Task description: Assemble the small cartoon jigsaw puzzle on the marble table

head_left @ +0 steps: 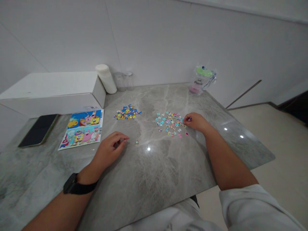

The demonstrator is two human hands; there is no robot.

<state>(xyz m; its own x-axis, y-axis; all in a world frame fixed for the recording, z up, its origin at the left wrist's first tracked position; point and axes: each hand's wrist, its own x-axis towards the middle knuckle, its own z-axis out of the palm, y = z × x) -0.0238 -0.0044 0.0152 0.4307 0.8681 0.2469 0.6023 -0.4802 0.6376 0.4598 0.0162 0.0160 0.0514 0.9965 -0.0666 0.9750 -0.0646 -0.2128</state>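
Observation:
Near the left-centre of the table, my left hand (pixel 112 147) has its thumb and index finger brought together; anything between them is too small to tell. A single small puzzle piece (pixel 137 142) lies just right of its fingertips. My right hand (pixel 196 122) is at the right edge of a loose spread of turquoise, pink and yellow puzzle pieces (pixel 170 122), its fingers curled together, and what they hold is hidden. Farther back on the left sits a denser pile of blue and yellow pieces (pixel 127 112).
A printed cartoon sheet (pixel 83 130) lies beside a dark phone (pixel 38 131) at the left. Behind them are a white box (pixel 50 93), a white bottle (pixel 106 79) and two clear glasses (pixel 129 81). A plastic bag with green and pink contents (pixel 202 80) stands at the back right.

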